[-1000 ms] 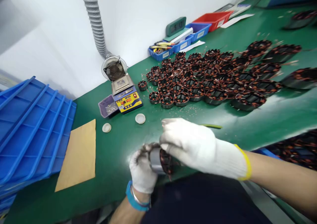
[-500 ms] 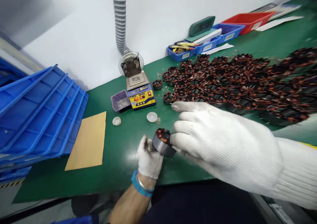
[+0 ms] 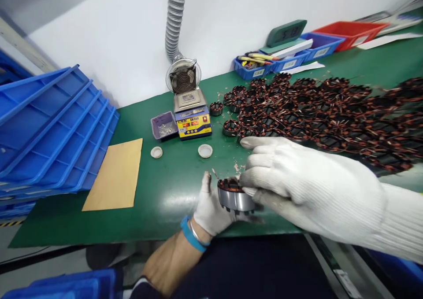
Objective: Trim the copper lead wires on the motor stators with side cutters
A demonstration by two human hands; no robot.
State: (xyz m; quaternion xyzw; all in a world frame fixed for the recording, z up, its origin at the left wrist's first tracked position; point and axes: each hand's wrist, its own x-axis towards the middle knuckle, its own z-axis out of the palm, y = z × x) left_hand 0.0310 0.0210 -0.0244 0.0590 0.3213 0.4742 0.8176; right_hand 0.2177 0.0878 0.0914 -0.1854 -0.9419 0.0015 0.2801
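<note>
A motor stator (image 3: 235, 200), a steel ring with copper windings inside, is held over the near part of the green bench. My left hand (image 3: 213, 208), in a white glove, grips it from the left and below, the thumb up beside the rim. My right hand (image 3: 307, 180), also gloved, has its fingertips pinched on the stator's right upper edge; the exact contact is partly hidden. A thin wire end sticks up at the ring's left. Small copper-coloured scraps (image 3: 236, 167) lie on the bench just behind it.
Many wound stators (image 3: 297, 109) crowd the right side. A yellow-blue solder pot (image 3: 194, 125) under an extraction hose (image 3: 175, 21) stands at the back, beside a purple tray (image 3: 164, 125). Two white caps (image 3: 205, 151), brown cardboard (image 3: 114, 175) and stacked blue crates (image 3: 59, 131) are nearby.
The stator has swung to a more level pose, and both hands hold it slightly farther right in view. The view itself has shifted a little. The scraps behind it now show.
</note>
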